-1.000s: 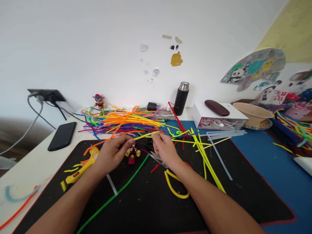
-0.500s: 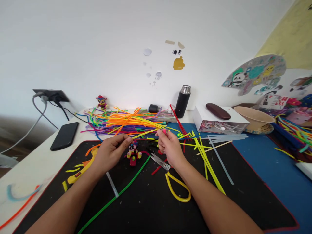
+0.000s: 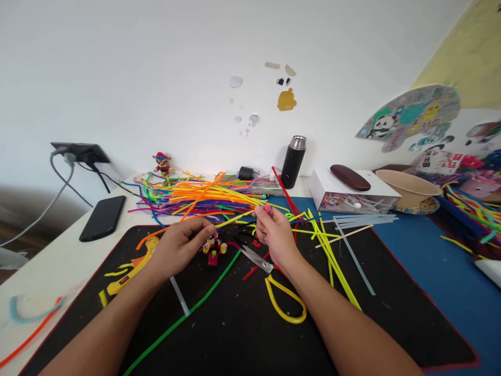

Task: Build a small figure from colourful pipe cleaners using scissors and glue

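Observation:
My left hand point(image 3: 182, 245) is closed in a pinch above the mat. A thin yellow pipe cleaner point(image 3: 235, 219) runs from its fingertips toward my right hand point(image 3: 274, 232), also closed. Out of the top of my right fist pokes a small pink object point(image 3: 268, 208), mostly hidden by the fingers. Below and between the hands stands a small red, yellow and dark pipe-cleaner figure point(image 3: 212, 253), its head partly covered by my left fingers. Scissors point(image 3: 287, 313) with yellow handles lie beneath my right wrist, blades pointing at the figure. A green pipe cleaner point(image 3: 183, 316) curves across the black mat.
A heap of coloured pipe cleaners point(image 3: 211, 196) lies behind the mat. A yellow giraffe-like piece point(image 3: 125, 279) rests by my left forearm, a phone point(image 3: 102, 218) further left. At the back stand a black flask point(image 3: 293, 164) and a white box point(image 3: 344, 188); yellow-green strips point(image 3: 336, 266) lie right.
My left hand has shifted slightly right and down, its fingertips lower over the figure's head. My right hand has moved a little to the right. The yellow strand still spans between them.

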Tool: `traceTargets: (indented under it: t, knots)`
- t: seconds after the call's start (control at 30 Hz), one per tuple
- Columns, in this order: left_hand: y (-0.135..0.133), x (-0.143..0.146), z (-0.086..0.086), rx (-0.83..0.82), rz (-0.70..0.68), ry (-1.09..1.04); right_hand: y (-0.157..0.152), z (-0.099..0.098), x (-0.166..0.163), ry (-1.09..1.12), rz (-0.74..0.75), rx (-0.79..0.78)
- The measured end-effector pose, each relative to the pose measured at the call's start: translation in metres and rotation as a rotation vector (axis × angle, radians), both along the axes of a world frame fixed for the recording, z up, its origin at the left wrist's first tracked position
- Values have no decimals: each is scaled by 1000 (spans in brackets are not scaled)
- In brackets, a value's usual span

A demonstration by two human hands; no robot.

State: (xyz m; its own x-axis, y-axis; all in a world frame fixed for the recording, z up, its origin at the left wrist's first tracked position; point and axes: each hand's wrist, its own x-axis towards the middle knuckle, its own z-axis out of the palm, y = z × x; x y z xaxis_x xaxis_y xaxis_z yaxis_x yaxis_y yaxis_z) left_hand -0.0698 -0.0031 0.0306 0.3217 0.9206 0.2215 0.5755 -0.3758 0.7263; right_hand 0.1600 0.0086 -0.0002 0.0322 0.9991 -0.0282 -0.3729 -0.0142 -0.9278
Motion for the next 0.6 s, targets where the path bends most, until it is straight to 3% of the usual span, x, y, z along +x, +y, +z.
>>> traceTargets:
  t: [0.2, 0.33, 0.43, 0.6]
  knots:
    - [1, -5, -15, 31, 29, -50, 0, 0, 0, -39, -50, -20]
    - [1, -6, -21, 250, 95, 62, -1, 0, -2, -65, -22, -13]
    - [1, -5, -17, 349, 55, 121, -3, 0, -3, -63, 8, -3]
    - [1, -3, -10, 185, 137, 58, -5, 3, -1, -35, 76, 49]
